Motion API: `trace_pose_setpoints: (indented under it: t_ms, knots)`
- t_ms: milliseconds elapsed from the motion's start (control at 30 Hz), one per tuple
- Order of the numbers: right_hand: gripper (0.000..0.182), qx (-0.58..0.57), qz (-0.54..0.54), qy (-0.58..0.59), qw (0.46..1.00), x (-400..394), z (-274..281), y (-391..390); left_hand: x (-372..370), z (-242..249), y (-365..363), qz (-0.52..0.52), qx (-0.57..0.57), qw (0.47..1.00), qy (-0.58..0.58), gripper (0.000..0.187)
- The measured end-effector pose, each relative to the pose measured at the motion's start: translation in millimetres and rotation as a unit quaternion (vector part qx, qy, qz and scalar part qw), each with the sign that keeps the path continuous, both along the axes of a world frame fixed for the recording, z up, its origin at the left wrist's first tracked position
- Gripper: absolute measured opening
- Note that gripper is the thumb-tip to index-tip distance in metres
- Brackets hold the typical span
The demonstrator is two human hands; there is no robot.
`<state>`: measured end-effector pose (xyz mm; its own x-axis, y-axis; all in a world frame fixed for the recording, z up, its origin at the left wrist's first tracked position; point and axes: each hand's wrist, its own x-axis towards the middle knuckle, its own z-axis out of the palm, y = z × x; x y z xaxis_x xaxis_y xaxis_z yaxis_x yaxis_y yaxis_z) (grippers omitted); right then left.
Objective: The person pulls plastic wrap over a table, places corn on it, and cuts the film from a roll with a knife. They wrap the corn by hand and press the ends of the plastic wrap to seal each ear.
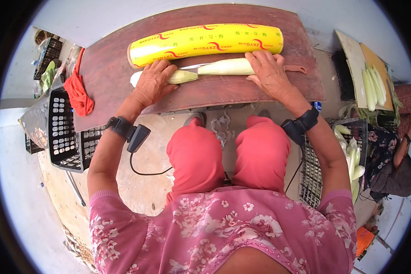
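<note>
From afar, I'm gripping the left vegetable (186, 76) with a curled left hand (153, 83), the right vegetable (226, 67) with a curled right hand (269, 73). Presumably I'm steadying the 2.

The table (108, 68) has a worn, reddish-brown top. A pale blue-grey wall (100, 18) stands beyond the table's far edge. The stained tan floor (141, 196) extends from the table's near side. A black lattice crate (63, 125) adjoins the table's left end. Illumination over the table is bright and diffuse.
</note>
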<state>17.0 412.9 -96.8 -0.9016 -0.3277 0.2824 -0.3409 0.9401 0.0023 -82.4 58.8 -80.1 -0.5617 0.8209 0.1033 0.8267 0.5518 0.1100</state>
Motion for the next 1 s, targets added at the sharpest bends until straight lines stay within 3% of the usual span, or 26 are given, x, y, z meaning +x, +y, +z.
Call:
trace_pose_setpoints:
  t_ms: [200,300,400,500,800,1000]
  knots:
    - [0.065,-0.017,-0.011,0.034,0.999,4.1,6.3,-5.7,3.4,4.3,2.9,0.010,-0.006,1.000,-0.014,0.052]
    - [0.050,-0.066,0.002,0.066,0.996,10.5,14.8,1.0,4.8,5.6,2.5,0.009,-0.005,1.000,-0.013,0.053]
    - [0.039,-0.093,-0.131,0.003,0.987,13.7,13.4,33.6,4.2,4.3,2.1,0.006,0.000,1.000,-0.010,0.054]
    - [0.033,-0.011,-0.257,-0.048,0.965,14.7,5.8,64.4,3.5,3.4,1.3,0.005,-0.002,1.000,-0.004,0.053]
    - [0.018,-0.003,-0.200,-0.101,0.975,31.5,6.2,101.3,5.5,7.1,-1.4,-0.006,0.021,1.000,-0.012,0.051]
    - [0.017,-0.097,-0.125,-0.170,0.973,59.2,17.9,113.2,3.4,4.1,-5.7,-0.012,0.033,0.999,-0.002,0.053]
